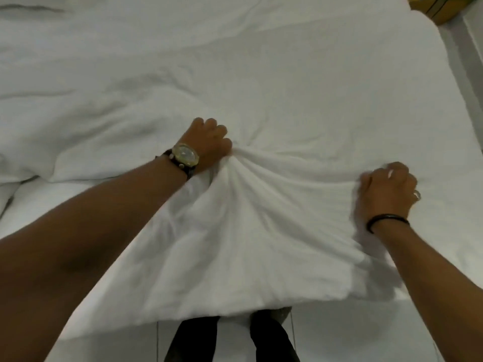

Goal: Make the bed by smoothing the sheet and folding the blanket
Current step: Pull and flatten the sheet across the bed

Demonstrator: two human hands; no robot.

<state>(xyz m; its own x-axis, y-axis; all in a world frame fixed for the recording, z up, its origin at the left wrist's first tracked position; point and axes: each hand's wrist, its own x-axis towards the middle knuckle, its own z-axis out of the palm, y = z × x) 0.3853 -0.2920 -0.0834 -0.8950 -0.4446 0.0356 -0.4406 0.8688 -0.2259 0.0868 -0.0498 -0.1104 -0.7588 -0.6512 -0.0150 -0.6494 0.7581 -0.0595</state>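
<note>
A white blanket (235, 231) lies rumpled across the bed, its near edge hanging over the bed's front toward my legs. My left hand (209, 142), with a gold watch on the wrist, is closed on a bunched fold of the blanket near the middle. My right hand (386, 189), with a ring and a black wristband, grips the same blanket farther right. Creases fan out from both grips. The white sheet (366, 74) covers the mattress beyond and to the right, fairly smooth.
More rumpled white bedding (65, 131) piles up at the left. A yellow-green box (439, 6) sits past the bed's far right corner. White floor tiles (339, 340) and my dark trouser legs (271, 338) show below the bed's front edge.
</note>
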